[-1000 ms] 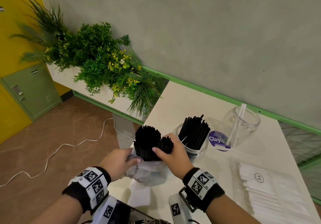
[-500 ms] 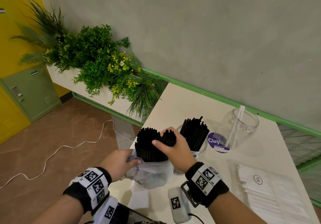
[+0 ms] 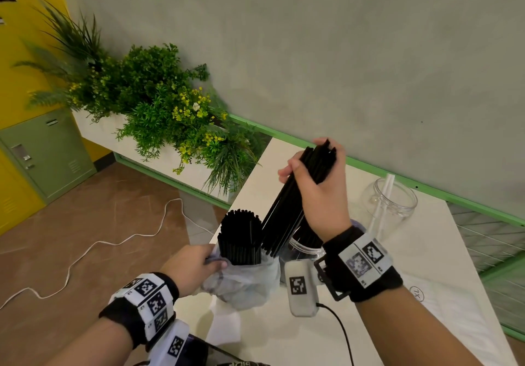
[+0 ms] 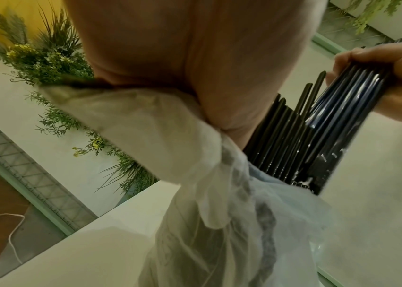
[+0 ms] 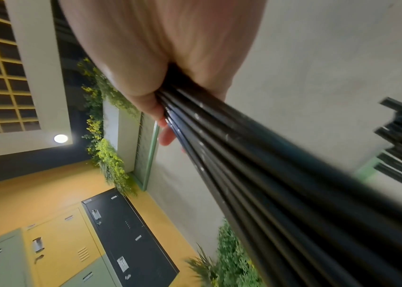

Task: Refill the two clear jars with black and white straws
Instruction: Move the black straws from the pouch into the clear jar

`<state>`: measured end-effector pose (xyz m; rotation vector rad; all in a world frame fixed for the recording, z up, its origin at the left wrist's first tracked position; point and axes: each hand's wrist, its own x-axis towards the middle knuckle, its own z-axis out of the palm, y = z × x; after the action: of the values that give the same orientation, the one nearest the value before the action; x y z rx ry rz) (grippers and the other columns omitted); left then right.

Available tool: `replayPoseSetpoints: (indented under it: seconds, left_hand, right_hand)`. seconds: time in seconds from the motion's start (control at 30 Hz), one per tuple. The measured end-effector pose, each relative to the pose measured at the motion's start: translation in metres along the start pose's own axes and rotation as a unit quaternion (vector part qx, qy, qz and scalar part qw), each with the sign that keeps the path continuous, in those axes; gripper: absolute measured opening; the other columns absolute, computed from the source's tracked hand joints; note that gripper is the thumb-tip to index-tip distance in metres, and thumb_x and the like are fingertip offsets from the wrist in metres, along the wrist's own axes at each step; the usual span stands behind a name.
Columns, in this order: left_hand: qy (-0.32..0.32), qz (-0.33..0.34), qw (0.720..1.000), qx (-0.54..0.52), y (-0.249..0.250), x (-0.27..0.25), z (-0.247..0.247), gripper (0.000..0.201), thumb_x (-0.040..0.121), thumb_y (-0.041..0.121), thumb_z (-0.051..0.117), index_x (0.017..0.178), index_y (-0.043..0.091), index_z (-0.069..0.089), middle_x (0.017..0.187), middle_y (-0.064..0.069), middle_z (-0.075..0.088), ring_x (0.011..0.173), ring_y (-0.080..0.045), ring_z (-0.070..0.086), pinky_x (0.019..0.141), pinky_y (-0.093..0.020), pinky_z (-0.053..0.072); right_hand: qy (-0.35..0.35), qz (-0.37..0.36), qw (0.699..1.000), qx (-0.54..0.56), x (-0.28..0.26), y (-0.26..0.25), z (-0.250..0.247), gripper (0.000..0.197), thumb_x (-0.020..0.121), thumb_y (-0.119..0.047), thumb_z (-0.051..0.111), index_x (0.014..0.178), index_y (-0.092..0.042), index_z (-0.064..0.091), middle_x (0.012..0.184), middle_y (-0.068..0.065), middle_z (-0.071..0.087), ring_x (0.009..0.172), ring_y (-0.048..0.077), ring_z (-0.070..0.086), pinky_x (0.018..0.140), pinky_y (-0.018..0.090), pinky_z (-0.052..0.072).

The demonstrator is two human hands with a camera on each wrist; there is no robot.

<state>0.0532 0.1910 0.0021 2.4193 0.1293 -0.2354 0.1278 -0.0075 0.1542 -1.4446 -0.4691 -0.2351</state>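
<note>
My right hand (image 3: 318, 184) grips a bunch of black straws (image 3: 287, 209) lifted up out of the clear plastic bag (image 3: 244, 283), its lower ends just above the bag's mouth. The same bunch (image 5: 268, 184) fills the right wrist view. My left hand (image 3: 190, 266) pinches the bag's rim (image 4: 145, 126) on the left. More black straws (image 3: 241, 235) stand upright in the bag. Behind my right wrist stands a clear jar (image 3: 301, 249) with black straws in it, mostly hidden. A second clear jar (image 3: 389, 201) farther right holds one white straw (image 3: 385, 192).
A flat pack of white straws (image 3: 443, 309) lies on the white table (image 3: 284, 337) at the right. A planter with green plants (image 3: 159, 110) borders the table's left end. The grey wall with a green rail (image 3: 426, 186) runs behind. A white cable (image 3: 85, 255) lies on the floor.
My right hand has risen from the bag's mouth, drawing a bunch of black straws up and out to the right. The left hand has kept its hold on the bag.
</note>
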Motion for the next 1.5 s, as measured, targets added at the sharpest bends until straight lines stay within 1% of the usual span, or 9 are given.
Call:
replayPoseSetpoints:
  seconds: [0.3,0.5,0.7,0.8,0.9,1.1,1.23,1.4,1.5]
  left_hand:
    - [0.004,0.015,1.000,0.013,0.003,0.001,0.001,0.041,0.089,0.035,0.060,0.061,0.019,0.035,0.057,0.003,0.040,0.052,-0.008,0.039,0.053,-0.021,0.032]
    - [-0.004,0.021,1.000,0.023,0.003,0.000,-0.002,0.035,0.089,0.036,0.059,0.064,0.020,0.041,0.059,0.004,0.044,0.056,-0.007,0.042,0.054,-0.020,0.033]
    - [0.006,0.015,0.999,0.032,0.010,-0.003,-0.003,0.037,0.089,0.034,0.061,0.061,0.023,0.040,0.059,0.004,0.047,0.053,-0.004,0.044,0.056,-0.015,0.037]
    - [0.009,0.020,0.999,0.023,0.014,-0.006,-0.005,0.040,0.089,0.030,0.062,0.058,0.025,0.038,0.054,0.004,0.043,0.050,0.002,0.048,0.053,-0.013,0.037]
    - [0.004,0.020,0.999,0.026,0.012,-0.005,-0.005,0.039,0.089,0.032,0.062,0.060,0.021,0.037,0.056,0.004,0.042,0.049,-0.004,0.041,0.054,-0.015,0.035]
    - [-0.013,0.021,1.000,0.001,0.002,-0.001,-0.001,0.030,0.088,0.033,0.062,0.068,0.015,0.049,0.062,0.004,0.049,0.056,-0.006,0.044,0.057,-0.017,0.036]
    - [-0.022,0.024,0.999,0.010,0.001,-0.001,-0.001,0.027,0.089,0.034,0.061,0.071,0.016,0.053,0.065,0.004,0.054,0.059,-0.005,0.048,0.057,-0.016,0.037]
    - [-0.015,0.020,0.999,0.021,0.009,-0.003,-0.003,0.034,0.089,0.032,0.061,0.061,0.026,0.043,0.059,0.006,0.049,0.055,-0.002,0.045,0.053,-0.014,0.036]
    - [-0.023,0.019,0.999,0.018,0.009,-0.003,-0.002,0.029,0.089,0.033,0.061,0.065,0.022,0.050,0.064,0.003,0.054,0.061,-0.005,0.051,0.056,-0.017,0.037]
  right_hand:
    - [0.018,-0.034,0.997,-0.063,0.012,-0.015,-0.019,0.046,0.092,0.012,0.046,0.117,-0.026,0.037,0.097,0.012,0.054,0.082,0.028,0.066,0.078,0.052,0.057]
    - [0.064,-0.059,0.995,-0.057,0.017,-0.022,-0.034,0.046,0.091,0.015,0.044,0.116,-0.022,0.036,0.100,0.005,0.050,0.085,0.026,0.066,0.076,0.047,0.058]
    - [0.128,-0.125,0.981,-0.076,0.026,-0.024,-0.059,0.047,0.088,0.016,0.044,0.114,-0.022,0.035,0.101,0.004,0.044,0.085,0.029,0.060,0.076,0.052,0.057]
    - [0.144,-0.108,0.978,-0.105,0.019,-0.009,-0.061,0.049,0.088,0.015,0.044,0.114,-0.025,0.036,0.100,0.000,0.045,0.086,0.020,0.060,0.079,0.053,0.056]
    - [0.148,-0.092,0.978,-0.111,0.011,0.005,-0.062,0.050,0.089,0.015,0.044,0.113,-0.029,0.038,0.099,-0.004,0.047,0.085,0.012,0.059,0.081,0.052,0.055]
    - [0.123,-0.091,0.976,-0.152,0.000,0.025,-0.057,0.056,0.088,0.009,0.047,0.112,-0.042,0.041,0.099,-0.002,0.050,0.093,0.025,0.059,0.087,0.054,0.051]
    - [0.116,-0.083,0.978,-0.153,-0.003,0.041,-0.054,0.053,0.089,0.009,0.048,0.112,-0.039,0.041,0.097,-0.002,0.051,0.093,0.023,0.060,0.090,0.048,0.051]
    - [0.091,-0.071,0.977,-0.179,-0.024,0.077,-0.050,0.045,0.090,0.005,0.051,0.113,-0.032,0.040,0.098,0.002,0.057,0.097,0.015,0.059,0.092,0.021,0.044]
    - [0.083,-0.031,0.976,-0.196,-0.036,0.103,-0.053,0.040,0.091,-0.007,0.055,0.114,-0.037,0.042,0.102,0.001,0.059,0.101,0.015,0.058,0.094,0.026,0.044]
